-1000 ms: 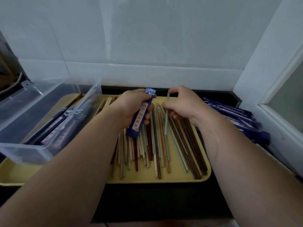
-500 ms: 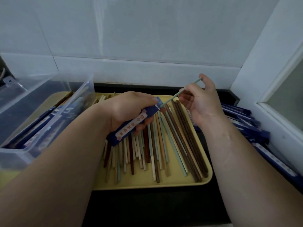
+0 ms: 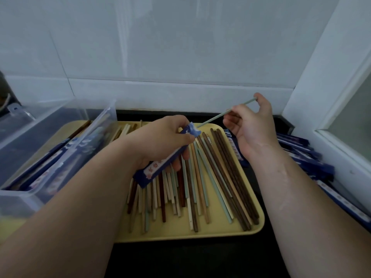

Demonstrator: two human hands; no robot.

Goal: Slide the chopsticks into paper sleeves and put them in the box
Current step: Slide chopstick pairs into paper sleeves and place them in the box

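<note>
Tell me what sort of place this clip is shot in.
Probably a kitchen or restaurant prep counter: a white tiled wall, a dark countertop, and a yellow tray of loose chopsticks beside stacked blue paper sleeves.

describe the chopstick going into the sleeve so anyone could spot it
Find the yellow tray of loose chopsticks. Above its far edge the right hand pinches a pale green chopstick, tip at the mouth of the blue sleeve gripped by the left hand. It alone is held in the air; those on the tray lie flat.
</note>
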